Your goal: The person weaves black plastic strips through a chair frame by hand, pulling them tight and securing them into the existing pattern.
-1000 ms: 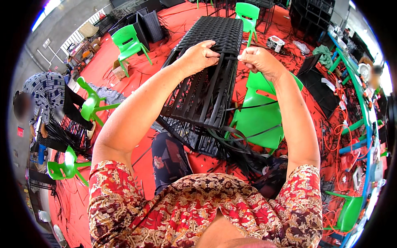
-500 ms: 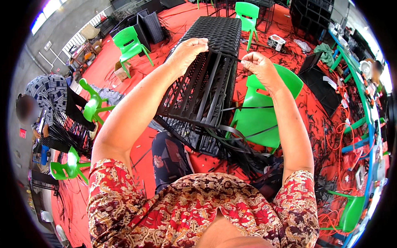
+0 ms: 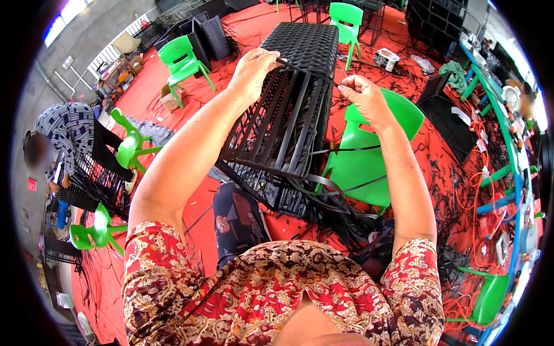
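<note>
A tall black woven frame [image 3: 288, 109] stands in front of me, its top face fully woven and its near side made of upright slats. My left hand [image 3: 253, 68] rests on the frame's upper near edge and presses a thin black strip [image 3: 306, 72] there. My right hand [image 3: 362, 95] pinches the same strip a little to the right of the frame, holding it taut between both hands. Loose black strips [image 3: 340, 190] trail from the frame's base across my lap.
A green plastic chair [image 3: 369, 155] stands just right of the frame. More green chairs [image 3: 182, 57] are scattered on the red floor [image 3: 173, 213]. A seated person [image 3: 63, 132] works at the far left. Black frames [image 3: 444, 23] and cables line the right side.
My left hand shifted toward the frame's upper edge and my right hand drew away to the right, stretching the strip. The view moved closer to the frame.
</note>
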A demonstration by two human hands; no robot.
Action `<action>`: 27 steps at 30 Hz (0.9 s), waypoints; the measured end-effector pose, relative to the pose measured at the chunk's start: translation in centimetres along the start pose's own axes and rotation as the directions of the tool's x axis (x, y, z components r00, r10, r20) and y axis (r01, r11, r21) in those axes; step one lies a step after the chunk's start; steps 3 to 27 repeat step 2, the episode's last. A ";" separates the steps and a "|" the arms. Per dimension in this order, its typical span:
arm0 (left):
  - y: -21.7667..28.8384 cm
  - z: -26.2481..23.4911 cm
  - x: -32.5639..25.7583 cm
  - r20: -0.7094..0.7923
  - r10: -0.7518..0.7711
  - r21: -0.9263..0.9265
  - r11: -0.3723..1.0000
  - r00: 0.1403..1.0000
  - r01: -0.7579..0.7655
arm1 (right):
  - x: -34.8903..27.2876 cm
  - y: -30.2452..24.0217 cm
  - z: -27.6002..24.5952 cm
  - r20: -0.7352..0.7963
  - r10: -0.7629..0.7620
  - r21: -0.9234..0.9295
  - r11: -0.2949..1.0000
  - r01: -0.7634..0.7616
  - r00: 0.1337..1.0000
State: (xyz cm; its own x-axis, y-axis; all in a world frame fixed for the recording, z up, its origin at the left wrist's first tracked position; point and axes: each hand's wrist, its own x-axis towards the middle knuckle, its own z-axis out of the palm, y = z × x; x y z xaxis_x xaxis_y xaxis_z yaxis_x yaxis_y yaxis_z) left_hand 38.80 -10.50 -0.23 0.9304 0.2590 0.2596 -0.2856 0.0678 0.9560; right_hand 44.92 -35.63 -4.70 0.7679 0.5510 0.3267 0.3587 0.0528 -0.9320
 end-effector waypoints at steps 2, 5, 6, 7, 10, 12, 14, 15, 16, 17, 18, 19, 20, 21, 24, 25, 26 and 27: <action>0.0 -0.1 0.3 -0.004 0.001 0.014 1.000 1.000 -0.001 | 0.0 0.1 0.0 -0.010 -0.004 0.006 1.000 0.004 1.000; 0.0 -0.1 0.3 -0.004 0.001 0.014 1.000 1.000 -0.001 | 0.0 0.1 0.0 -0.010 -0.004 0.006 1.000 0.004 1.000; 0.0 -0.1 0.3 -0.004 0.001 0.014 1.000 1.000 -0.001 | 0.0 0.1 0.0 -0.010 -0.004 0.006 1.000 0.004 1.000; 0.0 -0.1 0.3 -0.004 0.001 0.014 1.000 1.000 -0.001 | 0.0 0.1 0.0 -0.010 -0.004 0.006 1.000 0.004 1.000; 0.0 -0.1 0.3 -0.004 0.001 0.014 1.000 1.000 -0.001 | 0.0 0.1 0.0 -0.010 -0.004 0.006 1.000 0.004 1.000; 0.0 -0.1 0.3 -0.004 0.001 0.014 1.000 1.000 -0.001 | 0.0 0.1 0.0 -0.010 -0.004 0.006 1.000 0.004 1.000; 0.0 -0.1 0.3 -0.004 0.001 0.014 1.000 1.000 -0.001 | 0.0 0.1 0.0 -0.010 -0.004 0.006 1.000 0.004 1.000; 0.0 -0.1 0.3 -0.004 0.001 0.014 1.000 1.000 -0.001 | 0.0 0.1 0.0 -0.010 -0.004 0.006 1.000 0.004 1.000; 0.0 -0.1 0.3 -0.004 0.001 0.014 1.000 1.000 -0.001 | 0.0 0.1 0.0 -0.010 -0.004 0.006 1.000 0.004 1.000; 0.0 -0.1 0.3 -0.004 0.001 0.014 1.000 1.000 -0.001 | 0.0 0.1 0.0 -0.010 -0.004 0.006 1.000 0.004 1.000; 0.0 -0.1 0.3 -0.004 0.001 0.014 1.000 1.000 -0.001 | 0.0 0.1 0.0 -0.010 -0.004 0.006 1.000 0.004 1.000; 0.0 -0.1 0.3 -0.004 0.001 0.014 1.000 1.000 -0.001 | 0.0 0.1 0.0 -0.010 -0.004 0.006 1.000 0.004 1.000; 0.0 -0.1 0.3 -0.004 0.001 0.014 1.000 1.000 -0.001 | 0.0 0.1 0.0 -0.010 -0.004 0.006 1.000 0.004 1.000; 0.0 -0.1 0.3 -0.004 0.001 0.014 1.000 1.000 -0.001 | 0.0 0.1 0.0 -0.010 -0.004 0.006 1.000 0.004 1.000; 0.0 -0.1 0.3 -0.004 0.001 0.014 1.000 1.000 -0.001 | 0.0 0.1 0.0 -0.010 -0.004 0.006 1.000 0.004 1.000; 0.0 -0.1 0.3 -0.004 0.001 0.014 1.000 1.000 -0.001 | 0.0 0.1 0.0 -0.010 -0.004 0.006 1.000 0.004 1.000; 0.0 -0.1 0.3 -0.004 0.001 0.014 1.000 1.000 -0.001 | 0.0 0.1 0.0 -0.010 -0.004 0.006 1.000 0.004 1.000; 0.0 -0.1 0.3 -0.004 0.001 0.014 1.000 1.000 -0.001 | 0.0 0.1 0.0 -0.010 -0.004 0.006 1.000 0.004 1.000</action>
